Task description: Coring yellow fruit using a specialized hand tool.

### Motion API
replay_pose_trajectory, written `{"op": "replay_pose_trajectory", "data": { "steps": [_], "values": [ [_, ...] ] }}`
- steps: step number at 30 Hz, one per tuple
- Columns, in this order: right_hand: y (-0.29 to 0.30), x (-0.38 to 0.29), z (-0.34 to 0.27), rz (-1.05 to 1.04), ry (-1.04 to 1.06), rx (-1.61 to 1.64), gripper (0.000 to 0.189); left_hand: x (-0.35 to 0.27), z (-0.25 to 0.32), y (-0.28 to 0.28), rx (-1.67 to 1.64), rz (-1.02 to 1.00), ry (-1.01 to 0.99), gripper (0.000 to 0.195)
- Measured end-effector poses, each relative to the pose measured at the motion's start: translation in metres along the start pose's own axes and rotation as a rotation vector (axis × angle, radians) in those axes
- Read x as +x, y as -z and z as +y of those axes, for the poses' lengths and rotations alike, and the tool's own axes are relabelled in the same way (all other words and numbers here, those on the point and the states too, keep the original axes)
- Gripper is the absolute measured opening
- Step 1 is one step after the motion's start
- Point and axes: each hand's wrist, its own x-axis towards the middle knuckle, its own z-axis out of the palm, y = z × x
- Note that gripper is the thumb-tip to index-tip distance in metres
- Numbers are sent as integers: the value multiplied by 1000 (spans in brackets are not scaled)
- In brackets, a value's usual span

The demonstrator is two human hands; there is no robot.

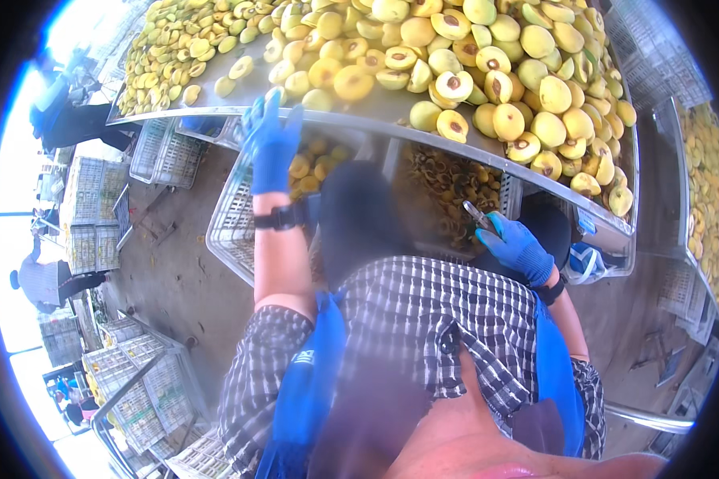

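My left hand [274, 141], in a blue knit glove, reaches over the front rim of a metal-edged table [359, 121]. Its fingers are spread and somewhat blurred, with nothing visible in them, close to loose yellow stone-fruit halves [316, 99], likely peaches. In my right hand [520, 248], also gloved in blue, is a small metal hand tool [478, 214], its tip pointing up and left. That hand is below the table rim, above my lap. A large heap of fruit halves [509, 120] covers the table's right side, several showing brown pits or pit hollows.
Under the table, a white plastic crate [233, 221] holds yellow fruit, beside a pile of brownish pits or scraps [455, 191]. Stacked crates [93, 209] stand on the left floor. Two people [42, 278] [66, 117] are farther left. Another fruit-covered table [689, 197] stands at right.
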Motion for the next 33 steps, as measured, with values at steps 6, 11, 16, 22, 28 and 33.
{"op": "replay_pose_trajectory", "data": {
  "steps": [6,11,16,22,28,33],
  "values": [
    [-1,25,-20,-1,54,21,31,50,55,-64,144,-196,-128,71],
    [-6,18,-11,35,34,-23,34,50,72,-75,-205,-292,-253,62],
    [0,24,-21,121,46,139,30,41,83,-46,-737,-246,-190,58],
    [43,77,-73,474,189,638,35,11,169,35,-1955,-624,280,55],
    [57,92,-115,776,449,-260,37,-8,195,62,-2161,-573,256,38],
    [66,84,-113,742,406,-207,33,-6,207,83,-1402,-111,-261,35]
  ]
}}
